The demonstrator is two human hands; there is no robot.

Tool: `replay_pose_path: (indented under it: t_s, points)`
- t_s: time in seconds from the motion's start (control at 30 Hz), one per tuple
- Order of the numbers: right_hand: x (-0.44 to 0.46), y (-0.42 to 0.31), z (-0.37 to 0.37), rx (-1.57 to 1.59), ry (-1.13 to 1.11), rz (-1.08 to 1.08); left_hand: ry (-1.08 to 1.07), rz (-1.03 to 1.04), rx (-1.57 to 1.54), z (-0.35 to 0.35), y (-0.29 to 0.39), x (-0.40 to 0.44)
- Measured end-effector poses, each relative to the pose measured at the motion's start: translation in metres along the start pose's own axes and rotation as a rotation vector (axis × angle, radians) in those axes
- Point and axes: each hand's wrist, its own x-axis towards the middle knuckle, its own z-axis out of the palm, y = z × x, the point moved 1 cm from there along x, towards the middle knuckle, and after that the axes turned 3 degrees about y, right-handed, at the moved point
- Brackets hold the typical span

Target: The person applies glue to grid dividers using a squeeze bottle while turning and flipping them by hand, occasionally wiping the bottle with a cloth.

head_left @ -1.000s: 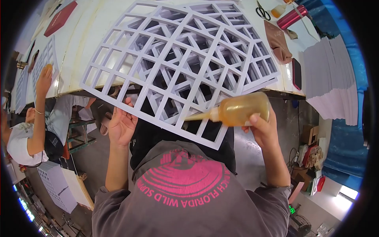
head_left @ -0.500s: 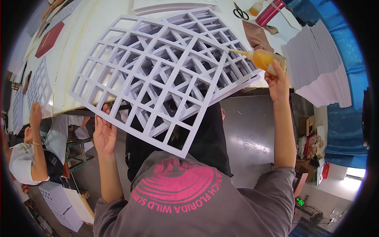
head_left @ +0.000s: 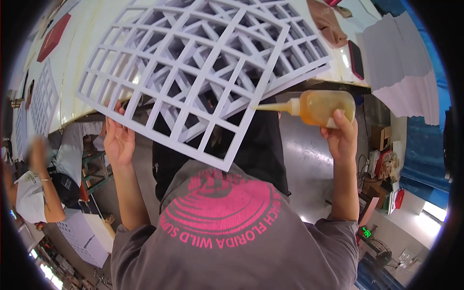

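A white lattice frame with square openings lies tilted over a stack of similar frames, its near corner jutting past the table edge toward my chest. My left hand, palm up, has its curled fingers at the near-left edge of this frame, holding it, some fingertips behind the edge. In my right hand is a squeeze bottle of amber liquid, lying nearly level. Its long thin nozzle points left, with the tip at the frame's right-hand rim. The liquid's kind cannot be told.
A phone and a brown cloth-like piece lie on the white table, near a tall stack of grey-white sheets. Farther left are a red box and another lattice piece, beside a co-worker.
My right hand has brought the bottle toward me, its nozzle tip sliding down the frame's right rim. The view has tilted down. My left hand stays at the frame's edge.
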Motion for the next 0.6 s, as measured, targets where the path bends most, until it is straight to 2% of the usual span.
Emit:
replay_pose_path:
  t_s: [0.33,0.37,0.47,0.5,0.6]
  points:
    - [-0.075,0.030,0.019,-0.073,-0.111,0.275,-0.035,-0.022,-0.008,0.011,0.001,0.001]
    - [-0.073,0.035,0.011,-0.004,-0.153,0.337,-0.039,-0.029,-0.009,0.012,0.001,0.001]
    - [-0.065,0.041,-0.003,0.363,-0.074,0.522,-0.054,-0.040,-0.007,0.015,0.005,0.001]
    - [-0.058,0.045,-0.010,0.489,-0.216,0.494,-0.056,-0.041,-0.004,0.010,0.009,0.001]
    - [-0.046,0.047,-0.010,0.548,-0.052,0.407,-0.025,-0.006,0.022,0.006,0.024,0.003]
